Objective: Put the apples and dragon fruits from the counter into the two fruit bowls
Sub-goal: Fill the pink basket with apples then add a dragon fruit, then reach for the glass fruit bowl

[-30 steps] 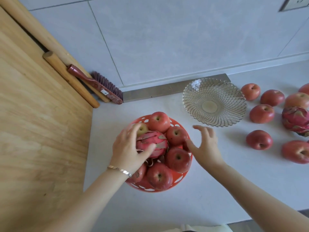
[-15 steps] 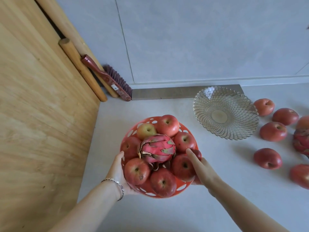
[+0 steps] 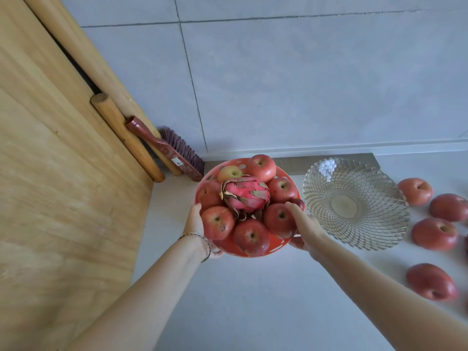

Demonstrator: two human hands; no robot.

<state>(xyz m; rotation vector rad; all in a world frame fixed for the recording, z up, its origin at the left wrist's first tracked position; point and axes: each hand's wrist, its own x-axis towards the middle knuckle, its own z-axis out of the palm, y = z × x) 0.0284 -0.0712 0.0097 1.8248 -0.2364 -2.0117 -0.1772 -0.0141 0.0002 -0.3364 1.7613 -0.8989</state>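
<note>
A red perforated bowl (image 3: 276,247) is heaped with several red apples and one pink dragon fruit (image 3: 247,192) on top. My left hand (image 3: 196,228) grips the bowl's left rim and underside. My right hand (image 3: 302,230) grips its right rim, thumb against an apple (image 3: 278,219). The bowl appears raised off the white counter (image 3: 253,300). An empty clear glass bowl (image 3: 354,203) stands just to the right. Several loose apples lie on the counter at the right, the nearest apple (image 3: 430,281) by my right forearm.
A tall wooden board (image 3: 63,173) and two wooden rolling pins (image 3: 126,135) lean at the left. A dark red brush (image 3: 172,153) leans in the corner against the tiled wall. A metal strip (image 3: 291,160) runs along the counter's back edge.
My left hand left the dragon fruit and both hands took hold of the red bowl's sides. The bowl has since moved up and towards the back wall.
</note>
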